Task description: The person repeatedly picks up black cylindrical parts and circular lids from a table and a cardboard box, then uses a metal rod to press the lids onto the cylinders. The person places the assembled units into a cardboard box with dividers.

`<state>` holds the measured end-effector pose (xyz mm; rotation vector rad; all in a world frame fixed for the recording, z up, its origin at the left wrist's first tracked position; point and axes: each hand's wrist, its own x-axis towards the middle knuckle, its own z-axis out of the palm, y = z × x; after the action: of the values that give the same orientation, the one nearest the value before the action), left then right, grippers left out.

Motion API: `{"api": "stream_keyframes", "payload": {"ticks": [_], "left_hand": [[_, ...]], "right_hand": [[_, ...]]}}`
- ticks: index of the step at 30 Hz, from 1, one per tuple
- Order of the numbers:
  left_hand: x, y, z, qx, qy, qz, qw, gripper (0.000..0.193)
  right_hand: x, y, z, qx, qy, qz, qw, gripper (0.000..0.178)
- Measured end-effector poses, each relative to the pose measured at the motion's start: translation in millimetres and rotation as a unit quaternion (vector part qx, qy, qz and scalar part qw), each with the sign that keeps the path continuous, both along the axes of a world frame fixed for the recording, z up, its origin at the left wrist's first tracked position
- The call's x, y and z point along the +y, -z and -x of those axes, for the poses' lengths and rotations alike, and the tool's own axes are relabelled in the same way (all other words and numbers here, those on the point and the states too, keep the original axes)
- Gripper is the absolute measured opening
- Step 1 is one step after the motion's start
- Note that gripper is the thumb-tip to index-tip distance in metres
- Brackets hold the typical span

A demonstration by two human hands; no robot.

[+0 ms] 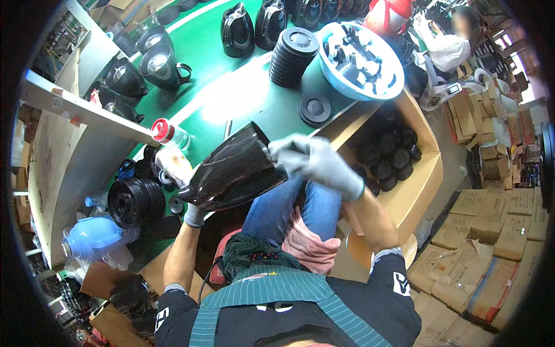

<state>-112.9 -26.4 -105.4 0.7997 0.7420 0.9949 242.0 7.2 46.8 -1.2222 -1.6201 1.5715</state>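
A glossy black jug body (231, 170) lies tilted above my lap, its wide mouth facing right. My left hand (195, 216), in a grey glove, holds it from underneath at its lower left end; most of those fingers are behind the jug. At the mouth's rim is my right hand (318, 165), also gloved in grey and blurred by motion. Its fingers are bent together, and whatever they pinch cannot be made out. Beyond the jug, a stack of round black lids (293, 58) stands on the green table (202, 110), with a few more lids (315, 110) nearer me.
A light blue basin (361, 63) of small white and black parts stands at the table's right. Below it is an open carton (425, 144) of round black parts. Black jugs (237, 32) line the back. A red-capped bottle (167, 133) is left. Another person (451, 46) works far right.
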Motion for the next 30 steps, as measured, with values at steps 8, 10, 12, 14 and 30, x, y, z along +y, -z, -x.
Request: {"api": "stream_keyframes", "payload": {"ticks": [8, 10, 12, 14, 30], "left_hand": [[-12, 35, 19, -0.048, 0.01, 0.059, 0.997, 0.06], [-12, 39, 22, -0.047, 0.006, 0.065, 0.997, 0.06], [-12, 44, 20, -0.053, 0.006, 0.067, 0.996, 0.061], [-13, 46, 17, -0.06, 0.009, 0.066, 0.996, 0.061], [-18, 32, -27, -0.103, 0.198, -0.021, 0.975, 0.067]], "right_hand": [[280, 87, -56, -0.541, 0.278, -0.333, 0.721, 0.123], [300, 84, -63, -0.52, 0.229, -0.234, 0.789, 0.123], [294, 80, -59, -0.432, 0.24, -0.343, 0.799, 0.078], [251, 60, -38, -0.382, 0.229, -0.433, 0.784, 0.072], [-79, 54, -5, 0.031, 0.066, -0.354, 0.932, 0.116]]}}
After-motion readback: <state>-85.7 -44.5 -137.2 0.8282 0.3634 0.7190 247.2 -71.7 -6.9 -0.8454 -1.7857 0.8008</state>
